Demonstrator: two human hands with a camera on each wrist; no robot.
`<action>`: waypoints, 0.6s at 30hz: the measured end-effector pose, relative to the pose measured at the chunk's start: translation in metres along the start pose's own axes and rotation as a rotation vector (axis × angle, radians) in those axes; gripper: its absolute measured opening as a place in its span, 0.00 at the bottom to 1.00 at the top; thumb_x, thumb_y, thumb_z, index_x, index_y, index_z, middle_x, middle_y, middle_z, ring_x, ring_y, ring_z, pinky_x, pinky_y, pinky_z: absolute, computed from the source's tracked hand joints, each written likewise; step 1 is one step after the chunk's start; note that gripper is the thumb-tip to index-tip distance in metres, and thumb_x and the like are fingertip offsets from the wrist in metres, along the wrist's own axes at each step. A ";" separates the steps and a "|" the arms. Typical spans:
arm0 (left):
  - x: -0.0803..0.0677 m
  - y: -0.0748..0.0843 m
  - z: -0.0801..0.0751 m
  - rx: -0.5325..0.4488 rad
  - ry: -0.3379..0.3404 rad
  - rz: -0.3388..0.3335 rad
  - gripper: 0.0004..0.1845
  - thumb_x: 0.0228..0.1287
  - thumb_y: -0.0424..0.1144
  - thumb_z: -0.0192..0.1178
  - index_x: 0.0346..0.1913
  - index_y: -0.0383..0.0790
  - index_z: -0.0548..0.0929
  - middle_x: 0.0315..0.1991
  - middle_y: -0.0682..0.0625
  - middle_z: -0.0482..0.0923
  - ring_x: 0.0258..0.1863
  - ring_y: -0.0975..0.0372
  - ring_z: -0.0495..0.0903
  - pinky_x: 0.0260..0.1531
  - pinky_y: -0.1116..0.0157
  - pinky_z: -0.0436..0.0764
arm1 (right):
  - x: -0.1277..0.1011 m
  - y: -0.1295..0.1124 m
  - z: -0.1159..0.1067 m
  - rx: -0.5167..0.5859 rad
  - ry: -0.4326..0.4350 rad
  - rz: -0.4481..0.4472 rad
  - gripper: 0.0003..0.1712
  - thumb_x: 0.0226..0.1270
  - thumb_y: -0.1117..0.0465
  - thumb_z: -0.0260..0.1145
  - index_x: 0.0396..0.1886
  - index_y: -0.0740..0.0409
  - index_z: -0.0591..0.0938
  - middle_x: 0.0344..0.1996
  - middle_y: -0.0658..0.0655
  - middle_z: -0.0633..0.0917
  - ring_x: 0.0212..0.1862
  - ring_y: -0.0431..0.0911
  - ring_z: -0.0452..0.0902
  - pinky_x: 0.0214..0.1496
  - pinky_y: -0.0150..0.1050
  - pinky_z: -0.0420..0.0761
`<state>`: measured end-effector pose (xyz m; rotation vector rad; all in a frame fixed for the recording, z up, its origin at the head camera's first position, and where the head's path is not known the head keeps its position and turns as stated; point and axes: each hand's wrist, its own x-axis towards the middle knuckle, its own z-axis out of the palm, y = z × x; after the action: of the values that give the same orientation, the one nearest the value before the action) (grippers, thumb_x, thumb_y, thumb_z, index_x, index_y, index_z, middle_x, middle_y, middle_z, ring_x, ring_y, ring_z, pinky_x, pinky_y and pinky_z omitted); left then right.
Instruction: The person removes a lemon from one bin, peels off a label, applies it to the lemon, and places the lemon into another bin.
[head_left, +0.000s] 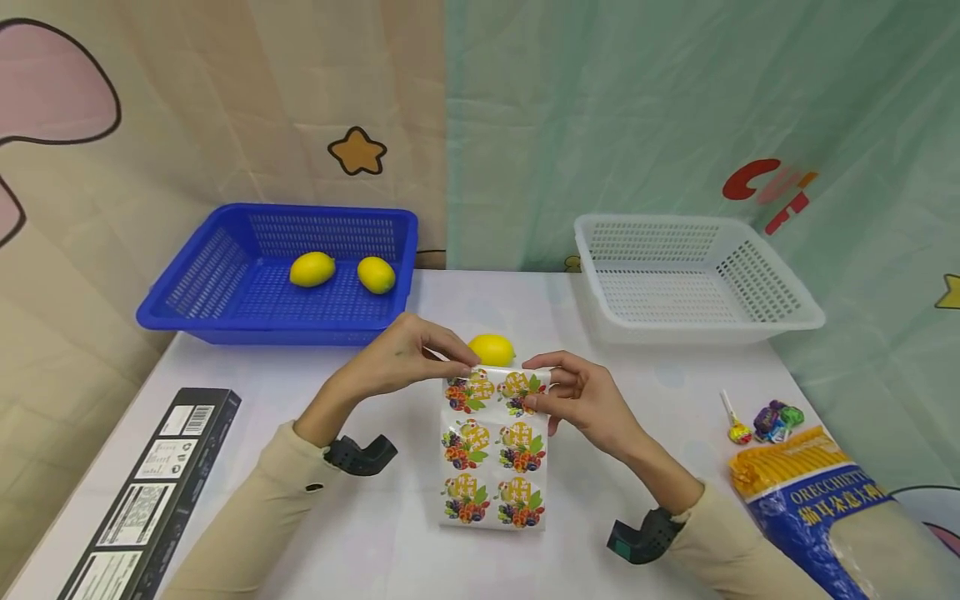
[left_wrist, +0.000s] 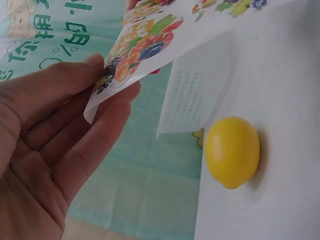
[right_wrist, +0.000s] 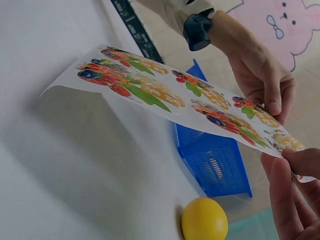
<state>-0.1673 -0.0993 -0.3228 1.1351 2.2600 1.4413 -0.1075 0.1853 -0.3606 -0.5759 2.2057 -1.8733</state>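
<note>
A white sheet of fruit stickers (head_left: 493, 450), printed with colourful fruit and yellow lettering, is held up by its far edge between both hands. My left hand (head_left: 408, 354) pinches the far left corner; in the left wrist view, thumb and fingers (left_wrist: 85, 75) close on that corner. Along the far right edge, my right hand (head_left: 588, 400) pinches the sheet, its thumb over the printed side. The right wrist view shows the sheet (right_wrist: 165, 95) slanting down, its near end low by the tabletop. Just beyond it a lemon (head_left: 492, 349) lies on the table.
A blue basket (head_left: 262, 325) with two lemons (head_left: 312, 269) stands at the back left, a white basket (head_left: 705, 329) at the back right. A long black box (head_left: 150, 492) lies left. A lollipop (head_left: 737, 429), wrapped candies (head_left: 777, 420) and an orecchiette bag (head_left: 832, 508) lie right.
</note>
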 end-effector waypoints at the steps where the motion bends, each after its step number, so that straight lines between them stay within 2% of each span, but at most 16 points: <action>1: 0.000 0.001 0.000 -0.005 0.000 -0.001 0.07 0.62 0.33 0.68 0.42 0.39 0.90 0.41 0.51 0.87 0.41 0.61 0.84 0.43 0.64 0.84 | 0.000 0.000 0.000 0.006 0.002 0.000 0.23 0.61 0.69 0.71 0.56 0.61 0.77 0.33 0.62 0.87 0.27 0.61 0.81 0.26 0.46 0.84; 7: 0.001 0.002 0.001 -0.010 0.003 0.004 0.05 0.61 0.31 0.68 0.40 0.39 0.89 0.39 0.51 0.87 0.39 0.60 0.84 0.44 0.64 0.84 | -0.001 0.000 0.001 0.028 0.011 0.001 0.24 0.61 0.69 0.71 0.56 0.64 0.77 0.32 0.62 0.87 0.28 0.56 0.83 0.25 0.47 0.84; 11: 0.002 0.002 0.003 0.045 0.020 0.043 0.03 0.62 0.32 0.68 0.38 0.42 0.89 0.40 0.54 0.86 0.43 0.62 0.82 0.45 0.63 0.83 | -0.001 0.002 0.001 0.033 0.018 0.022 0.24 0.61 0.69 0.71 0.57 0.65 0.76 0.34 0.63 0.87 0.27 0.53 0.83 0.26 0.48 0.84; 14: 0.003 0.001 0.003 0.092 0.038 0.075 0.02 0.61 0.34 0.69 0.36 0.44 0.88 0.39 0.56 0.84 0.41 0.63 0.80 0.44 0.63 0.81 | -0.001 0.004 -0.001 0.026 0.032 0.069 0.25 0.61 0.67 0.72 0.58 0.64 0.76 0.37 0.63 0.87 0.26 0.52 0.84 0.27 0.47 0.85; 18: 0.002 0.001 0.003 0.094 0.047 0.089 0.03 0.61 0.34 0.69 0.36 0.44 0.88 0.34 0.57 0.83 0.36 0.62 0.79 0.39 0.63 0.77 | -0.001 0.009 -0.003 -0.017 0.046 0.163 0.27 0.61 0.64 0.73 0.59 0.62 0.75 0.36 0.62 0.87 0.24 0.52 0.83 0.28 0.45 0.85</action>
<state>-0.1673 -0.0957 -0.3229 1.2571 2.3597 1.4213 -0.1097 0.1898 -0.3692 -0.3471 2.2250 -1.8040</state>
